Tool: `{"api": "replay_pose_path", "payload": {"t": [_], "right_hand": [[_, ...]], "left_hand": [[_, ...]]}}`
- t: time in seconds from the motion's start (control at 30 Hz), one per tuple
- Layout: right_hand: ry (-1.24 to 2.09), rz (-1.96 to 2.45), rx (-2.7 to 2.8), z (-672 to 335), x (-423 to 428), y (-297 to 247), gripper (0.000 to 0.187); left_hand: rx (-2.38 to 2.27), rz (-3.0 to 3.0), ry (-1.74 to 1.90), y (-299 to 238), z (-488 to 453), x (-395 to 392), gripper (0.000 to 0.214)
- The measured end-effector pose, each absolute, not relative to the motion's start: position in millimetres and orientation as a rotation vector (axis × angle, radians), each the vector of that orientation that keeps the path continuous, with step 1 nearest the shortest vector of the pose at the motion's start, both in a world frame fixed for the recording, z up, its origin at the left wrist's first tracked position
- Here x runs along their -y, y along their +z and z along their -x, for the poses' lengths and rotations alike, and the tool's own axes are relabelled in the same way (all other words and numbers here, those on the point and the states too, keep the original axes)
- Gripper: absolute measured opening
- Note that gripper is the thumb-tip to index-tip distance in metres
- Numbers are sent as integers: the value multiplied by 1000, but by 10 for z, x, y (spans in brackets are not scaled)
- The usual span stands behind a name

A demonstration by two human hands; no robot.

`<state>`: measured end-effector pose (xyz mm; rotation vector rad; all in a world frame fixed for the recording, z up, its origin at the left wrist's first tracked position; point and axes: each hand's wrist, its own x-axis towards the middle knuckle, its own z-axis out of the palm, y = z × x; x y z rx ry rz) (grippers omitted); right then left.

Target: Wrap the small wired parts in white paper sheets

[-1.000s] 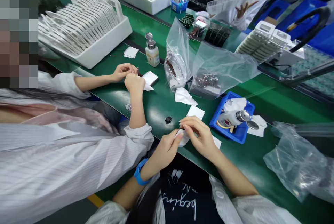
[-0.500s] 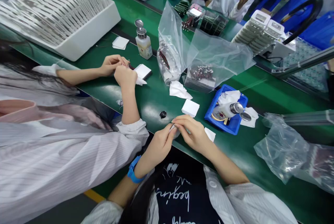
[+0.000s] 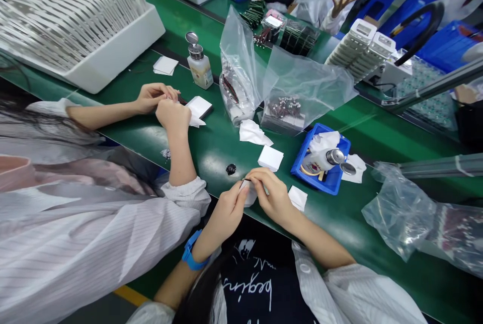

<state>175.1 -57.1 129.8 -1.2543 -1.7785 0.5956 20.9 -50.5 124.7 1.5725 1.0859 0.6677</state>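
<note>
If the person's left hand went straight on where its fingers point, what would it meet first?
Most likely, the left hand would meet the right hand first, which is just ahead; exact depth is unclear.

From where I stood, the right hand (image 3: 275, 193) had room between the tray (image 3: 312, 183) and crumpled bag (image 3: 403, 216); ahead, the tall bag (image 3: 237, 87) and wide bag (image 3: 289, 105) blocked it.
</note>
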Motion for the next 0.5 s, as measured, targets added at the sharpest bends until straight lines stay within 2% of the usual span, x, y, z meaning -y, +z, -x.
{"api": "replay_pose_path", "payload": {"t": [0.5], "right_hand": [[522, 1273, 1833, -1759, 583, 1328, 16]], "left_hand": [[-1071, -1621, 691, 1250, -274, 513, 25]]}}
